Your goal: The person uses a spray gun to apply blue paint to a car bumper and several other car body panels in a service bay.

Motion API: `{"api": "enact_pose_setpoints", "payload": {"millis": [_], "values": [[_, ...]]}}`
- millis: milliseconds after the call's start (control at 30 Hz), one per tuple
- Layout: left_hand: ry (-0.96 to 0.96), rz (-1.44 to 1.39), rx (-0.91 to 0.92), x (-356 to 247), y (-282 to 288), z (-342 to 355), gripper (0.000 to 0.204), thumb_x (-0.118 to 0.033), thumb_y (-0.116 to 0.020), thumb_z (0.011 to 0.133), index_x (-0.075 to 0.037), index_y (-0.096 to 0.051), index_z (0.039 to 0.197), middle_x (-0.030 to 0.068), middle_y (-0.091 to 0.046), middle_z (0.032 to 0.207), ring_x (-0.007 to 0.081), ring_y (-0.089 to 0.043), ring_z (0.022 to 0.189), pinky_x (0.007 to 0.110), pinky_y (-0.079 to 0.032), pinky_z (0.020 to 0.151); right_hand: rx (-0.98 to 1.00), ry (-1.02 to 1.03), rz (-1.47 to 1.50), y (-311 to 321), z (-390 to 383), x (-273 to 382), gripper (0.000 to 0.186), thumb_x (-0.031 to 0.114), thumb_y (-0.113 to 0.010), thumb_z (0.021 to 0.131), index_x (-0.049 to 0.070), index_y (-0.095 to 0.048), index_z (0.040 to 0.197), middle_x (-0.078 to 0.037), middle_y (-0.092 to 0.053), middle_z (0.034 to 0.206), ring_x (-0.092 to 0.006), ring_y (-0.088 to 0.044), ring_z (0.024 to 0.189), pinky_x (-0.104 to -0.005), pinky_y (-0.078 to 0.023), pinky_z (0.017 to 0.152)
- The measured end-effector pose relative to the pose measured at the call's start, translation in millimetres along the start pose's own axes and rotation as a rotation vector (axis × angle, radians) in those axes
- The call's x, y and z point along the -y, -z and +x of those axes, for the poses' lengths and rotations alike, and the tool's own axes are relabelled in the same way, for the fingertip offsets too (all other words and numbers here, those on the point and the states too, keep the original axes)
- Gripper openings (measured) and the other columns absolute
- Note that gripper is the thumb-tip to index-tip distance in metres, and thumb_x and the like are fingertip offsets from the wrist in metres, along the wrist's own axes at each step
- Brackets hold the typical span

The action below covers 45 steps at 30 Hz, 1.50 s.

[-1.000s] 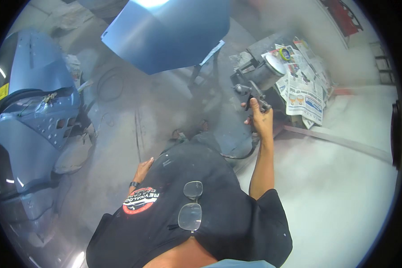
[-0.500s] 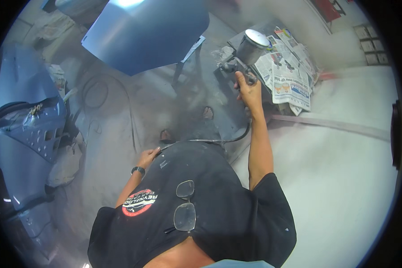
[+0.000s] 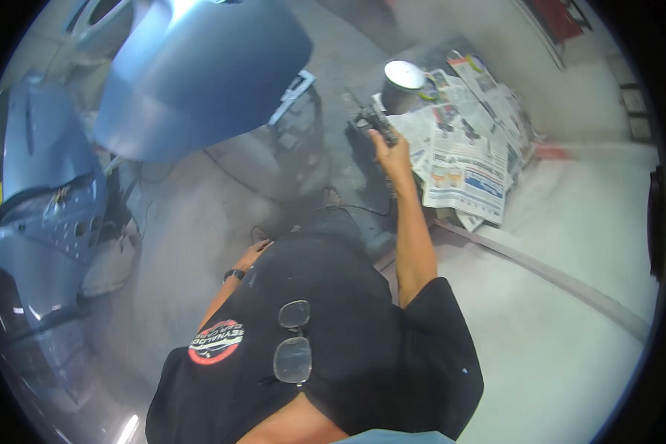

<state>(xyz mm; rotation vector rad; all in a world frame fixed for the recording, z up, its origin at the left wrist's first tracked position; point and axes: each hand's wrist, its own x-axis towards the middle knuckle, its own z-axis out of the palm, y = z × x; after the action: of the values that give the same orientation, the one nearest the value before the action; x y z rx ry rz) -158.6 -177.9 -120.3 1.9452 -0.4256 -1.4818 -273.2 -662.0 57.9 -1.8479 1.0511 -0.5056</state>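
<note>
My right hand [image 3: 394,157] is closed round the grip of a spray gun [image 3: 376,124], held out ahead and to the right. On top of the gun sits a dark paint cup [image 3: 401,96] with a pale round lid. A thin dark air hose [image 3: 366,210] hangs below the gun and runs back past my waist toward my left hand [image 3: 253,255]. That hand stays low beside my belly, its fingers curled at the hose and partly hidden by my shirt. Ahead to the left is a large curved blue car panel [image 3: 207,81], apart from the gun.
Newspaper sheets [image 3: 466,159] cover a surface beyond my right hand. More blue body parts [image 3: 48,214] stand at the left, with cut-outs and dark trim. A bracket-like piece [image 3: 292,96] shows beside the large panel. Haze hangs over the floor [image 3: 192,214].
My view has shifted, and the large panel now appears lower and farther left. The gun sits slightly farther left in view, still in my right hand. Less of the hose shows near my left hand.
</note>
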Motion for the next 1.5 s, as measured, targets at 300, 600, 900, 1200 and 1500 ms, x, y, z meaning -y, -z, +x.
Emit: {"api": "enact_pose_setpoints", "payload": {"millis": [300, 600, 900, 1200, 1500], "values": [[0.059, -0.052, 0.094, -21, 6, 15, 0.064, -0.049, -0.061, 0.097, 0.000, -0.057, 0.138, 0.0189, -0.062, 0.134, 0.0274, -0.058, 0.127, 0.037, -0.043, 0.106, -0.313, -0.080, 0.129, 87, 58, -121, 0.047, 0.035, -0.071, 0.092, -0.001, -0.066, 0.121, -0.017, -0.069, 0.088, -0.0227, -0.068, 0.066, -0.0328, -0.053, 0.052], [0.167, -0.001, -0.127, -35, 12, -24, 0.059, -0.046, -0.060, 0.098, -0.001, -0.059, 0.136, 0.0171, -0.065, 0.130, 0.0256, -0.060, 0.122, 0.036, -0.046, 0.103, -0.469, -0.360, 0.340, 130, 147, -184, 0.054, 0.039, -0.066, 0.095, -0.009, -0.061, 0.120, -0.016, -0.068, 0.106, -0.0267, -0.071, 0.071, -0.0321, -0.059, 0.050], [0.336, -0.216, -0.297, -49, -18, -51, 0.054, -0.044, -0.063, 0.098, -0.001, -0.063, 0.131, 0.0136, -0.071, 0.120, 0.0210, -0.066, 0.111, 0.032, -0.050, 0.097, -0.579, -0.342, -0.201, 124, 130, -254, 0.067, 0.050, -0.072, 0.085, -0.013, -0.067, 0.108, -0.030, -0.070, 0.105, -0.0431, -0.068, 0.100, -0.0476, -0.051, 0.089], [0.285, -0.083, -0.260, -109, -32, -71, 0.052, -0.044, -0.064, 0.097, -0.003, -0.066, 0.128, 0.0104, -0.072, 0.116, 0.0182, -0.066, 0.107, 0.032, -0.050, 0.095, -0.570, -0.362, -0.025, 122, 123, -261, 0.057, 0.041, -0.072, 0.089, -0.012, -0.064, 0.107, -0.025, -0.070, 0.102, -0.0347, -0.069, 0.082, -0.0435, -0.055, 0.067], [0.147, -0.085, -0.230, -91, -42, -50, 0.053, -0.047, -0.063, 0.097, -0.003, -0.067, 0.126, 0.0121, -0.072, 0.116, 0.0193, -0.066, 0.108, 0.034, -0.049, 0.097, -0.461, -0.402, 0.244, 115, 92, -188, 0.048, 0.038, -0.069, 0.094, -0.010, -0.064, 0.091, -0.015, -0.067, 0.073, -0.0205, -0.062, 0.054, -0.0324, -0.047, 0.045]]}}
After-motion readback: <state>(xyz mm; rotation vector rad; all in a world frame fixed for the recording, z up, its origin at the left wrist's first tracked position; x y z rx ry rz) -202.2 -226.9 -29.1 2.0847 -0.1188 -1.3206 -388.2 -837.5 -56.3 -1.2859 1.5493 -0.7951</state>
